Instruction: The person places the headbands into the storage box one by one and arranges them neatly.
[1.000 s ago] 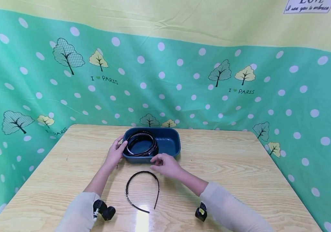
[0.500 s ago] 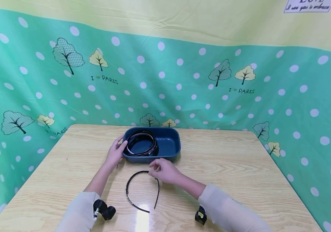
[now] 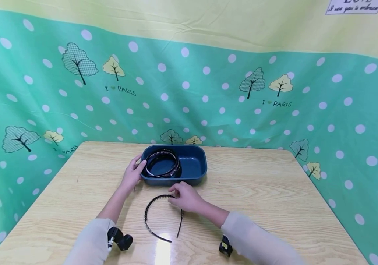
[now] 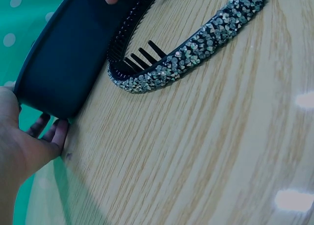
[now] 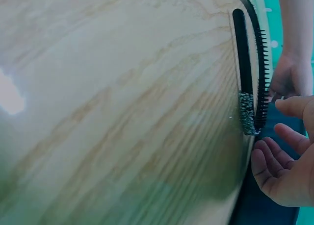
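Note:
A dark blue plastic box stands near the table's far edge. My left hand grips its left end, thumb at the rim and fingers around the outside. Several black headbands lie nested in the left part of the box. In front of it, a black toothed headband covered with glittering stones lies on the table, its ends towards me. My right hand is over the curved top of this headband, overlapping it in the head view. In the right wrist view, its thumb and index finger are apart, with nothing between them.
The wooden table carries the box and the loose headband. A green and yellow printed cloth hangs behind and along both sides. Black wrist cameras sit at both sleeves.
My right hand has moved from the box's front rim down towards me, over the top of the loose headband. My left hand, the box and the headbands stay in place.

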The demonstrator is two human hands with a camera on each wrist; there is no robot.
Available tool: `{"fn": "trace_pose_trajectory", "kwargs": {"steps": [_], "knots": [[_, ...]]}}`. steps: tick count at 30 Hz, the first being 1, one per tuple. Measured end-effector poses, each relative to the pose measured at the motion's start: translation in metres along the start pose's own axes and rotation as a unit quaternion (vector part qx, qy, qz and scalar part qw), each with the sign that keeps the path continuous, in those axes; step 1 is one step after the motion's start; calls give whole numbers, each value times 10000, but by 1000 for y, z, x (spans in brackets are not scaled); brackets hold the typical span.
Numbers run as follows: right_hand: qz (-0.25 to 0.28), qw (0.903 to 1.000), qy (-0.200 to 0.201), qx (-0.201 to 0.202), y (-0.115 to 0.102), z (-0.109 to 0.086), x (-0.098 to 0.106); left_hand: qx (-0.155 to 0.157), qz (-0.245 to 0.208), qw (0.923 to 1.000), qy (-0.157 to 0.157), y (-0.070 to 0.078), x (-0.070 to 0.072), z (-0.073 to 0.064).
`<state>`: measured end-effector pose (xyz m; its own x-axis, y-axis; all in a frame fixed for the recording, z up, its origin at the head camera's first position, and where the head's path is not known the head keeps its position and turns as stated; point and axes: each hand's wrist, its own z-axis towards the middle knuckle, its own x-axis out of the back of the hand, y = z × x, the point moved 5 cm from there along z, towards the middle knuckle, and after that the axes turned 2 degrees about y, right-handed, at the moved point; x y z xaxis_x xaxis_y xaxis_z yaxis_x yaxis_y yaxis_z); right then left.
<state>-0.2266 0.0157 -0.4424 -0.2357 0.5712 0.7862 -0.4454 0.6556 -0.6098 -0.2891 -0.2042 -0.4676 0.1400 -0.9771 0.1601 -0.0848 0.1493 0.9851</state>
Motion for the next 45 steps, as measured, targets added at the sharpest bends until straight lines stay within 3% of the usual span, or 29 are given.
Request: {"fn": "trace_pose_trajectory", "kwargs": {"steps": [12,23,36,45], "knots": [[-298,9995,-66,-50,1,7,-13,-9,122,9999,-21,1,-2,-1],[-1175,9928,-74,216,-6,10,-20,-33,49,10000,-26,0,-1,-2],[-1060,9941,-6,222,-7,12,-20,6,98,9999,20,0,0,-3],[-270,9995,-17,162,-3,13,-16,16,66,10000,22,2,0,-3]]}}
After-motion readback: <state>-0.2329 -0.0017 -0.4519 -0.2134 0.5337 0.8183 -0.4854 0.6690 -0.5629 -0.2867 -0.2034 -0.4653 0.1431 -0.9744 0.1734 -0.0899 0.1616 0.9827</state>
